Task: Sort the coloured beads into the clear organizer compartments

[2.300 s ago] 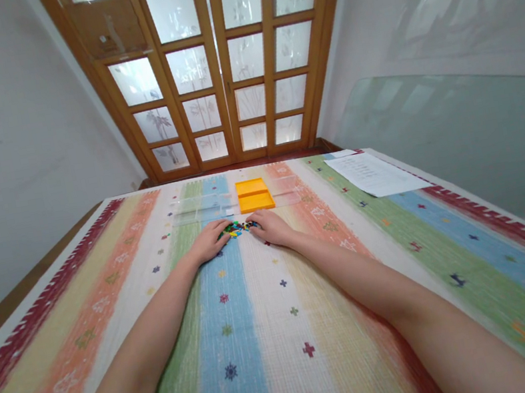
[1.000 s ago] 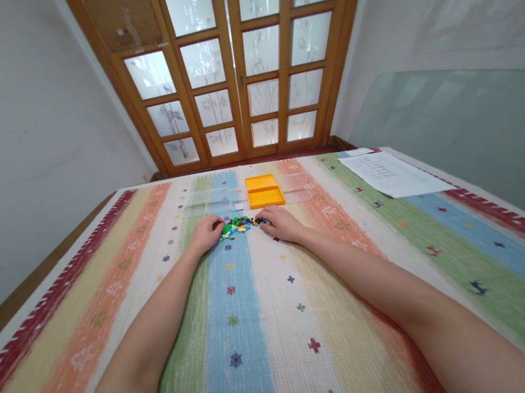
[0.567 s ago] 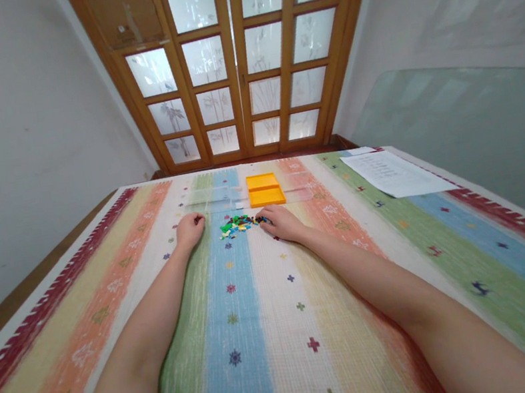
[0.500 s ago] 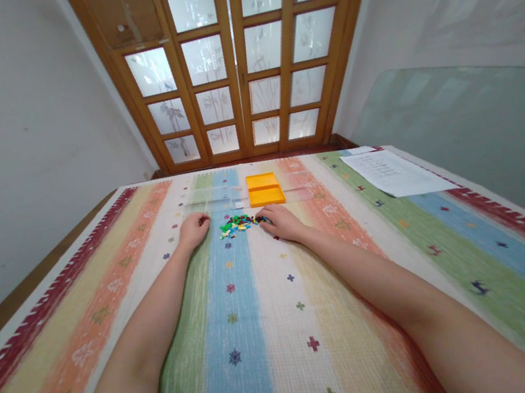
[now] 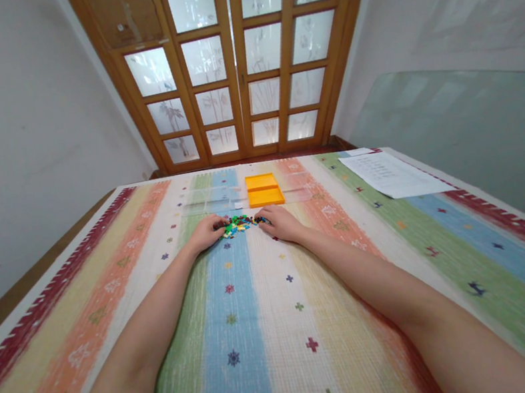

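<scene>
Small coloured pieces, like tiny building bricks [image 5: 240, 225], lie in a loose pile of green, blue, yellow, white and dark ones. My left hand [image 5: 206, 232] is at the pile's left edge, its fingers curled inward at the green and dark pieces. Across from it, my right hand [image 5: 280, 222] rests at the right edge, fingers bent and closed around the spot where a few dark pieces show. What either hand grips is too small to make out. Just beyond the pile stands an open yellow box [image 5: 266, 196], its lid folded back.
Clear plastic trays [image 5: 205, 201] lie left of the yellow box, with more clear plastic [image 5: 297, 194] to its right. Printed paper [image 5: 391, 175] lies at the far right on the striped tablecloth [image 5: 270, 357]. Wooden glazed doors [image 5: 234, 79] rise behind the table.
My left hand has moved right, from beside the pile to its left edge, and now covers part of it. My right hand has stayed almost in place.
</scene>
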Tool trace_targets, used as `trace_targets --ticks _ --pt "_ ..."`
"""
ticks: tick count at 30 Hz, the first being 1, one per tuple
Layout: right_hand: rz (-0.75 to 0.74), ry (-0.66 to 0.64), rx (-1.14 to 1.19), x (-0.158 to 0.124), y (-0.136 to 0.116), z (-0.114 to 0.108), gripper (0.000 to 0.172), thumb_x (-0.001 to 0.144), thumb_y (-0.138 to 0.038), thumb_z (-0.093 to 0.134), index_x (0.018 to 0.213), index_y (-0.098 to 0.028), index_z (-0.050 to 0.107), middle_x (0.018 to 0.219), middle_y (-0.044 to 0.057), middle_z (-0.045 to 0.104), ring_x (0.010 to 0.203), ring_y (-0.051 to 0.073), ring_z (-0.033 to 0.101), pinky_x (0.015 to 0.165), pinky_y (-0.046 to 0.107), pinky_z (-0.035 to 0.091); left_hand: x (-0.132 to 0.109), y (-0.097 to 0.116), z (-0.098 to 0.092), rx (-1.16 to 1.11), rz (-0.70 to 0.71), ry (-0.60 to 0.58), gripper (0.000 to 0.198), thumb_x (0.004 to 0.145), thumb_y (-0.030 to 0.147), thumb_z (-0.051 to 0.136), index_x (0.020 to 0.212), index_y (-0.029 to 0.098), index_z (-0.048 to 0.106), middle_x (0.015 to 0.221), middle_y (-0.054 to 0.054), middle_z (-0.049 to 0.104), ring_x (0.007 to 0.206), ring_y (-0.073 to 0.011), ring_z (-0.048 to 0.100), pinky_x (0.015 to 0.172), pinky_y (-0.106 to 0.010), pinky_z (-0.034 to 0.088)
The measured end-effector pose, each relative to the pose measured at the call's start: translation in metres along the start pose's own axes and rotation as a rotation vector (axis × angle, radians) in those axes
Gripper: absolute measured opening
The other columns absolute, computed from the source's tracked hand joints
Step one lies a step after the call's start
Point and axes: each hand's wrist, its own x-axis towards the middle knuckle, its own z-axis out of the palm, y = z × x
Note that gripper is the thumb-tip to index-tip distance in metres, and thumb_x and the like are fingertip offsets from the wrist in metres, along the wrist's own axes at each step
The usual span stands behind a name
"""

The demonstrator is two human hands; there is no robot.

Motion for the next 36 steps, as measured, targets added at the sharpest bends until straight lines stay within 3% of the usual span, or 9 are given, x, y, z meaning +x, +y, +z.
trace_targets --ticks 5,10,17,28,36 --pt "-0.005 -0.008 -0.008 0.001 0.001 0.001 0.026 0.101 -0.027 0.061 0.124 -0.019 0.07 0.118 0.011 0.07 0.114 0.025 0.062 0.1 0.036 0.045 -0.001 0.005 -0.003 -0.13 0.022 -0.06 0.025 0.087 0.031 0.07 0.108 0.021 0.079 0.11 -0.007 0.076 0.099 -0.0229 0.067 0.096 -0.038 0.051" --pt "-0.004 -0.009 0.003 0.001 0.001 0.001 0.027 0.101 -0.027 0.061 0.125 -0.02 0.07 0.12 0.011 0.07 0.114 0.025 0.061 0.1 0.036 0.044 0.0 0.005 -0.001 -0.109 0.057 -0.06 0.019 0.087 0.033 0.072 0.1 0.021 0.079 0.099 -0.006 0.074 0.093 -0.0216 0.066 0.088 -0.035 0.05" --pt "0.0 -0.009 0.013 0.0 0.001 0.001 0.027 0.101 -0.026 0.062 0.125 -0.019 0.07 0.12 0.011 0.07 0.115 0.025 0.061 0.101 0.036 0.044 0.0 0.002 0.005 -0.055 0.001 0.002 0.02 0.091 0.037 0.067 0.096 0.02 0.076 0.094 -0.004 0.073 0.085 -0.0196 0.064 0.082 -0.033 0.049" --pt "0.012 -0.022 -0.001 0.001 0.002 0.002 0.027 0.1 -0.025 0.062 0.126 -0.02 0.07 0.12 0.011 0.07 0.116 0.025 0.061 0.102 0.036 0.044 0.007 0.003 0.011 -0.363 -0.187 0.197 0.018 0.089 0.036 0.062 0.095 0.019 0.066 0.086 -0.004 0.073 0.08 -0.018 0.066 0.077 -0.031 0.054" --pt "-0.003 -0.016 0.003 0.001 0.002 0.002 0.027 0.101 -0.026 0.061 0.125 -0.019 0.07 0.119 0.011 0.07 0.115 0.025 0.061 0.102 0.036 0.044 0.004 0.001 0.011 -0.212 -0.157 0.177 0.026 0.093 0.035 0.06 0.107 0.019 0.073 0.08 -0.001 0.069 0.073 -0.0162 0.061 0.071 -0.029 0.05"
